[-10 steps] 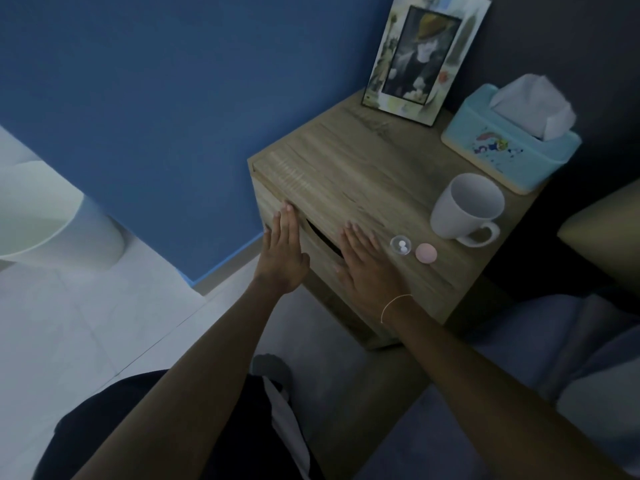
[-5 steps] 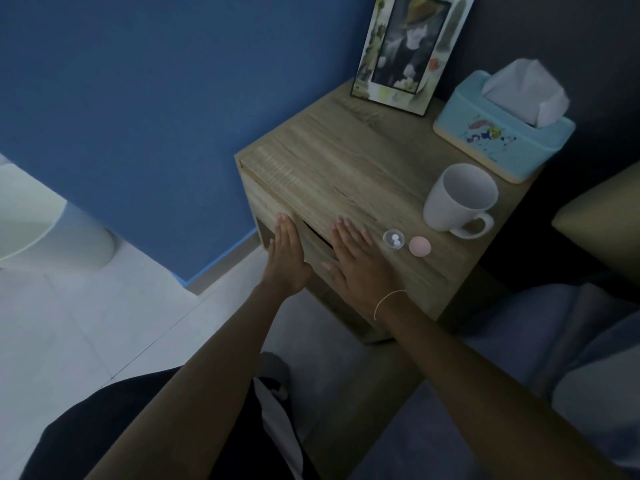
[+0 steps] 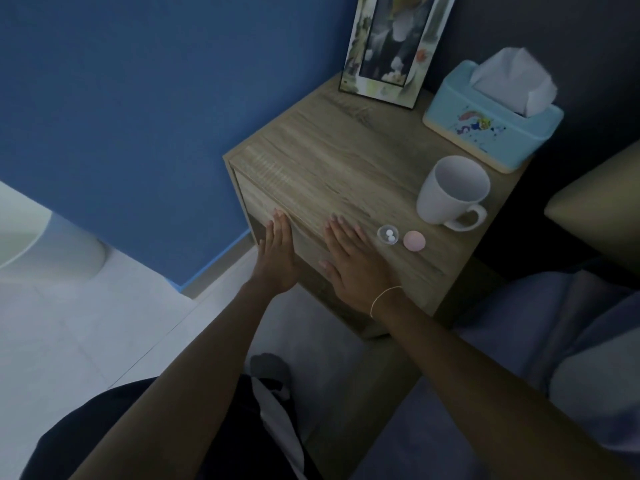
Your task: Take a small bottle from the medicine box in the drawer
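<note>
Both hands lie flat against the drawer [image 3: 277, 216] front, fingers straight and together, gripping nothing. The left hand [image 3: 278, 252] touches near its top edge; the right hand [image 3: 355, 261] lies beside it. The drawer looks closed, so the medicine box and bottle are hidden.

Left hand [image 3: 277, 252] — fingers straight and together, extended forward, palm turned inward to the right, bare forearm reaching up from lower left. Right hand [image 3: 349, 261] — palm down, fingers straight and slightly spread, thumb out to the left; bare forearm from lower right.
</note>
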The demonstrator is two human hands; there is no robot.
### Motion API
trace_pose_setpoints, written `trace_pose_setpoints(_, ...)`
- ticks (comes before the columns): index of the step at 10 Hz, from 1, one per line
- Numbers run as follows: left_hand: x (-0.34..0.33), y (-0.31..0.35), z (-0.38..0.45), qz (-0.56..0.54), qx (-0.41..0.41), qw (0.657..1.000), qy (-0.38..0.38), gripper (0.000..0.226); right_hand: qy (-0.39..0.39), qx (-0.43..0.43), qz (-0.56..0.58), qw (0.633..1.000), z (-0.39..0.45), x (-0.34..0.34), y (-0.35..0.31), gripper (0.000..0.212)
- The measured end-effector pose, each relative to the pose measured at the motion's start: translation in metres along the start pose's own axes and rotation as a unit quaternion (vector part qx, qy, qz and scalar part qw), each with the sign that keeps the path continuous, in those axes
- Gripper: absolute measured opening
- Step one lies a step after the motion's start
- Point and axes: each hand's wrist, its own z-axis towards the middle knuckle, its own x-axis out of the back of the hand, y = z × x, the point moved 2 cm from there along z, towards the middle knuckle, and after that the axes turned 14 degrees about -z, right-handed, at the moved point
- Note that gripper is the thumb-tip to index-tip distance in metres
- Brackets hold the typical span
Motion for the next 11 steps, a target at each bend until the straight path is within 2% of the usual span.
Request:
trace_pose_setpoints(1,0.001,0.001,-0.002,0.018,-0.002,1.000,0.012,0.091,0.003,-0.001,0.001,1.000,-0.001,0.001,0.000,0.063)
trace_pose_setpoints(2,0.005,0.009,-0.008,0.027,-0.012,0.993,0.115,0.088,0.006,-0.003,0.017,1.000,-0.001,0.002,0.000,0.060)
trace_pose_setpoints(3,0.014,0.019,-0.007,0.034,-0.065,0.980,0.183,0.069,0.015,-0.025,0.047,0.998,0.000,0.004,0.000,0.056)
trace_pose_setpoints(4,0.026,0.023,0.001,0.091,-0.115,0.975,0.167,0.057,0.020,-0.057,0.061,0.996,0.002,0.007,0.000,0.055)
trace_pose_setpoints(5,0.030,0.022,0.007,0.128,-0.125,0.974,0.138,0.055,0.020,-0.054,0.047,0.997,0.003,0.007,-0.001,0.055)
trace_pose_setpoints(8,0.024,0.021,0.008,0.087,-0.124,0.973,0.172,0.053,0.026,-0.062,0.030,0.997,0.004,0.003,-0.001,0.053)
trace_pose_setpoints(9,0.025,0.019,0.010,0.100,-0.116,0.976,0.156,0.053,0.009,-0.072,0.039,0.997,0.006,0.004,0.000,0.053)
trace_pose_setpoints(11,0.059,0.037,0.000,0.108,-0.078,0.990,0.044,0.059,-0.089,-0.108,0.096,0.985,0.014,0.030,-0.006,0.051)
